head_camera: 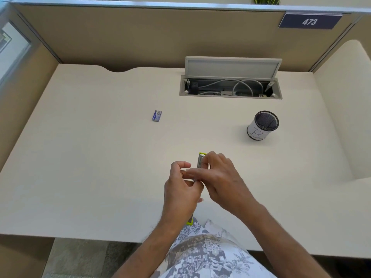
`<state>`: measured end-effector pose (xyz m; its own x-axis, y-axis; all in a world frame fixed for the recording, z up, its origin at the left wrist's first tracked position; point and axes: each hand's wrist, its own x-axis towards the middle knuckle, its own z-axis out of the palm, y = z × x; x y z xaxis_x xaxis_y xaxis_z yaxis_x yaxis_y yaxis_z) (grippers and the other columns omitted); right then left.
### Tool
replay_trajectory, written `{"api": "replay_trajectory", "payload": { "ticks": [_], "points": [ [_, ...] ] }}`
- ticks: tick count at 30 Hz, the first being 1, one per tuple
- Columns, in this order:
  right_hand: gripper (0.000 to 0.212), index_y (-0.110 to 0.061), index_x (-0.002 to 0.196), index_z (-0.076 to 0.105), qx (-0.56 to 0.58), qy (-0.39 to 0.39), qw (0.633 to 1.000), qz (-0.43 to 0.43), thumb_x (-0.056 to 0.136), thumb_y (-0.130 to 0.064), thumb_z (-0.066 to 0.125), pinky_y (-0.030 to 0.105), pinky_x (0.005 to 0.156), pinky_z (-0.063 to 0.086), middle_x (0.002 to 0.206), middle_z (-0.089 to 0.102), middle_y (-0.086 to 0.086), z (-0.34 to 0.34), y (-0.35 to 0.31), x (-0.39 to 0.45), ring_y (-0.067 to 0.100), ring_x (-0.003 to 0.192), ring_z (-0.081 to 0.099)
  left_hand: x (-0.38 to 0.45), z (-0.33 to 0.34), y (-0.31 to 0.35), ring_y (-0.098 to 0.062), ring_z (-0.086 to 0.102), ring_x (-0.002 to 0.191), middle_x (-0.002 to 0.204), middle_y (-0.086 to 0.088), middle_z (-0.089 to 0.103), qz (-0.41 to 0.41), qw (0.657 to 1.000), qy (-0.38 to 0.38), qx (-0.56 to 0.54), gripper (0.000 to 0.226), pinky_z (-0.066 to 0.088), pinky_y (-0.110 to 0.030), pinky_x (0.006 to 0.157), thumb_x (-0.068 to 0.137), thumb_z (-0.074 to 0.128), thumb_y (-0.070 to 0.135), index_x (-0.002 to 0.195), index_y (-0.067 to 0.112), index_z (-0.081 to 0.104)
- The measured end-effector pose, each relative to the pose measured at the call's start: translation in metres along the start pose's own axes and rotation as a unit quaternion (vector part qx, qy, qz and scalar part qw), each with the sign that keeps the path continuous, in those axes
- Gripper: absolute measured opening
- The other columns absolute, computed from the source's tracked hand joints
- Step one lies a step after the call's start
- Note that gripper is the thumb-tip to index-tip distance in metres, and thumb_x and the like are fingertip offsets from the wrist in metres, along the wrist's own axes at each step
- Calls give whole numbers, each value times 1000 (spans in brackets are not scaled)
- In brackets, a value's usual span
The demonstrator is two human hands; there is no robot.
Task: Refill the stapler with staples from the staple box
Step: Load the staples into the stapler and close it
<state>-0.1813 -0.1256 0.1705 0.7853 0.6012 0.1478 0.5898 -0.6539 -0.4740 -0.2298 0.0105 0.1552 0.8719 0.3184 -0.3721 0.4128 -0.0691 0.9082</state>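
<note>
An office cubicle: beige fabric partition walls (120,35), a numbered placard "473" (309,21), a pale tabletop (100,157) with an open cable hatch (230,87), a mesh pen cup (262,125).

Just one view here, a wide-angle cam worn on the person's head, tilted forward and down over the desk (100,177). It sat close above both hands, the left hand (180,189) and right hand (222,181) landing low-center in frame. Beyond the hands it took in the whole desktop up to the partition wall (140,37), edges bowed by the lens.
</note>
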Motion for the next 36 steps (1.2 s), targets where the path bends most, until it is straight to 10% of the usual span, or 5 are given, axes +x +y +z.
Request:
{"api": "replay_trajectory", "payload": {
  "ticks": [10, 36],
  "points": [
    [14, -28, 85, 73, -87, -80, 987, -109, 88, -14, 73, 30, 68, 40, 90, 60, -4, -8, 14, 20, 20, 79, 54, -1, -1, 0, -7, 75, 72, 100, -3, 72, -18, 1000, -7, -2, 44, 61, -22, 53, 90, 74, 5, 120, 27, 50],
    [26, -13, 108, 72, -38, -29, 983, -178, 89, 4, 65, 34, 78, 52, 108, 69, 6, 0, 34, 7, 26, 91, 61, 0, -1, 2, -12, 76, 71, 99, -2, 72, -30, 1000, -7, 2, 45, 63, -26, 54, 89, 77, 7, 120, 25, 51]
  ]
}}
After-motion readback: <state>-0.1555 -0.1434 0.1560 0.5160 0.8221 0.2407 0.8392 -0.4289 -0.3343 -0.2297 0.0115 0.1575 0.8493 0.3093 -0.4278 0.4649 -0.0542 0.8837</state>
